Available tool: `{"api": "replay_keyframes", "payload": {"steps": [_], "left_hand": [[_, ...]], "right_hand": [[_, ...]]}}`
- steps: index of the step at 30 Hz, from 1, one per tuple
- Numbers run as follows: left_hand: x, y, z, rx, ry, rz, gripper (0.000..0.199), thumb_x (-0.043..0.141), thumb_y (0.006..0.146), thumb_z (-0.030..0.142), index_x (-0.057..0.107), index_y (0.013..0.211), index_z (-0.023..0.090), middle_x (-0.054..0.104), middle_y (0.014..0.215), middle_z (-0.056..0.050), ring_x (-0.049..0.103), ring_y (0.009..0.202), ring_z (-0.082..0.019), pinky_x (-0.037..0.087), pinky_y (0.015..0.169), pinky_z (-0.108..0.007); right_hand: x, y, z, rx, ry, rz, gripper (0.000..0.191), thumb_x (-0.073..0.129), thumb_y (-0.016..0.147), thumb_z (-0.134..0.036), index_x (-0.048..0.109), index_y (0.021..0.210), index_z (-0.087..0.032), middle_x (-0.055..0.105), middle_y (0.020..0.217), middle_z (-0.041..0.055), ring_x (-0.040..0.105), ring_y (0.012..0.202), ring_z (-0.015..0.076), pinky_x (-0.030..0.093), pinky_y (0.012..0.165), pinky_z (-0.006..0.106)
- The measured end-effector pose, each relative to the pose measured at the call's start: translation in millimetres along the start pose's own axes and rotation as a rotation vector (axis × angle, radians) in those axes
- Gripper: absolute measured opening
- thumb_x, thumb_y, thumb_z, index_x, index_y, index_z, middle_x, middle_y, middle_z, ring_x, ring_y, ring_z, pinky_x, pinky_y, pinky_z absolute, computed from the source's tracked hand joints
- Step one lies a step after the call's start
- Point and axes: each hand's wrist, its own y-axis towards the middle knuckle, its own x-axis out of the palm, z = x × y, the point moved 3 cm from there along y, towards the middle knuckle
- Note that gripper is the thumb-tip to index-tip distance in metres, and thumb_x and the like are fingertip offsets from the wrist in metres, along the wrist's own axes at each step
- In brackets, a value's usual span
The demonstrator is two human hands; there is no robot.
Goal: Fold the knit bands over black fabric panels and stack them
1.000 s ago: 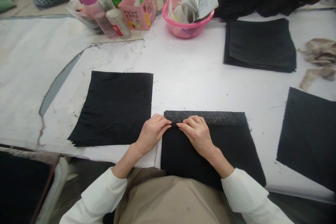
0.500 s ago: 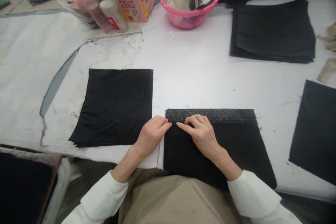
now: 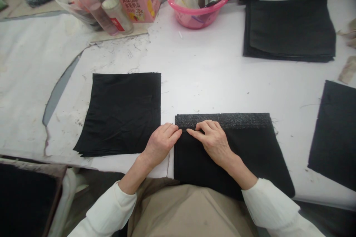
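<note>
In front of me a stack of black fabric pieces (image 3: 258, 155) lies with its near edge against my lap, a speckled grey strip (image 3: 244, 120) running along its far edge. My left hand (image 3: 162, 140) is closed at the left edge of this stack, thumb and fingers pinching the fabric just below the strip. Close beside it, my right hand (image 3: 214, 139) rests on the stack, its thumb and fingers pinched together on the same fold line. The thumb tips almost meet. Exactly how many layers they grip is hidden.
A second black fabric stack (image 3: 125, 113) lies to the left. More black stacks (image 3: 289, 26) sit at the far right and at the right edge (image 3: 336, 133). At the back stand a pink basin (image 3: 194, 16), a pink box (image 3: 139, 3), a glass jar (image 3: 118, 16) and a spray bottle (image 3: 91, 3).
Both hands keep nearly the same pinch at the fabric's left edge. The view has shifted slightly, so the background sits a little higher and further left.
</note>
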Motion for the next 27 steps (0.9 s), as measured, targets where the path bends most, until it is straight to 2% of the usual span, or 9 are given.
{"api": "replay_keyframes", "payload": {"steps": [14, 19, 27], "left_hand": [[-1.2, 2, 2, 0.038, 0.055, -0.015, 0.018, 0.047, 0.096, 0.012, 0.062, 0.106, 0.013, 0.064, 0.100, -0.010, 0.056, 0.093, -0.020, 0.052, 0.079, -0.035], [-3.1, 0, 3, 0.055, 0.084, -0.020, 0.021, 0.047, 0.095, 0.011, 0.061, 0.110, 0.012, 0.064, 0.104, -0.011, 0.057, 0.099, -0.022, 0.052, 0.082, -0.038], [-12.6, -11, 4, -0.018, 0.159, -0.010, 0.020, 0.047, 0.094, 0.009, 0.063, 0.106, 0.012, 0.065, 0.108, -0.014, 0.056, 0.106, -0.027, 0.052, 0.084, -0.041]], "right_hand": [[1, 1, -2, -0.036, -0.066, -0.028, 0.032, 0.050, 0.096, -0.018, 0.062, 0.122, -0.031, 0.059, 0.094, 0.0035, 0.049, 0.094, 0.0170, 0.036, 0.088, 0.035], [1, 1, -4, -0.041, -0.102, -0.033, 0.031, 0.049, 0.096, -0.018, 0.061, 0.122, -0.031, 0.059, 0.093, 0.0033, 0.049, 0.093, 0.0172, 0.034, 0.089, 0.036], [1, 1, -5, -0.052, -0.102, -0.049, 0.032, 0.047, 0.097, -0.020, 0.060, 0.124, -0.031, 0.058, 0.092, 0.0036, 0.047, 0.091, 0.0172, 0.033, 0.088, 0.037]]}}
